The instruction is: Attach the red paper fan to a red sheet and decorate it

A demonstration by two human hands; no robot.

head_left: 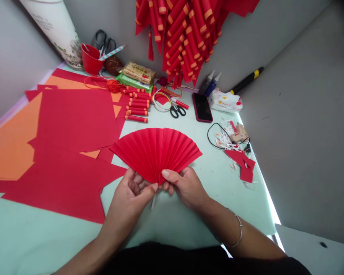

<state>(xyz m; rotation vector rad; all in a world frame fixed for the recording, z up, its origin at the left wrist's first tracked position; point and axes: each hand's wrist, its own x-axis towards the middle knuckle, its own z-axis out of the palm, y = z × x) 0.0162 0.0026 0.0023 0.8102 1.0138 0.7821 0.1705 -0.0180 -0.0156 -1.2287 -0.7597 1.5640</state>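
Pale green tabletop (229,191) is ending at a bright edge, lower right. Mid-frame, left hand (132,194) and right hand (189,187) are pinching a red pleated fan (157,149) near its base, grip closed. Slackening or uneven pressure could be letting folds slip. Red sheets (77,118) are crowding the left; moving room is lying rightward, short of paper scraps (247,175).

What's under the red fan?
The left hand and right hand curl under the fan; a white stick pokes out below. Anything beneath its wide pleats is covered, so unseen.
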